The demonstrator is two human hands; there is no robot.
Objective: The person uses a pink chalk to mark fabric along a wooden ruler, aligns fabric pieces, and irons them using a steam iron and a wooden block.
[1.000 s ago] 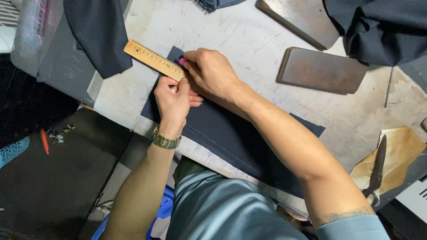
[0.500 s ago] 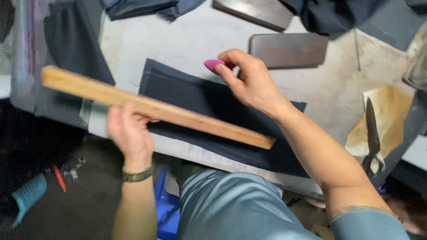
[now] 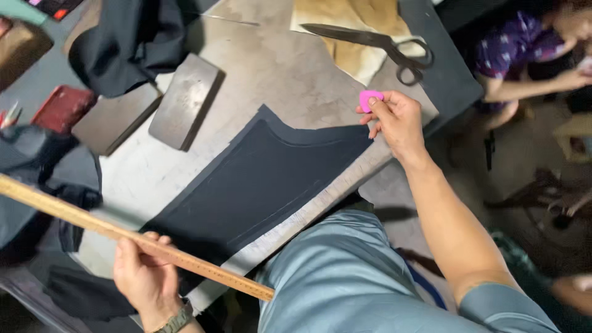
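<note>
A dark navy cut fabric piece (image 3: 265, 179) with pale chalk lines lies flat on the worn grey worktable (image 3: 277, 74). My left hand (image 3: 145, 277) grips a long wooden ruler (image 3: 74, 216), lifted off the cloth at the table's near left edge. My right hand (image 3: 394, 120) pinches a small pink tailor's chalk (image 3: 370, 98) just past the fabric's right end, above the table edge.
Large black scissors (image 3: 376, 40) rest on tan paper (image 3: 351, 31) at the far side. A rectangular metal weight (image 3: 185, 98) and a second flat block (image 3: 114, 120) sit left of the fabric. Dark cloth (image 3: 132, 40) is heaped at the back left. Another person (image 3: 542, 55) sits at the right.
The view has swung round. My left hand lifted the ruler off the fabric and drew it toward the table's near edge. My right hand, still pinching the chalk, came off the cloth.
</note>
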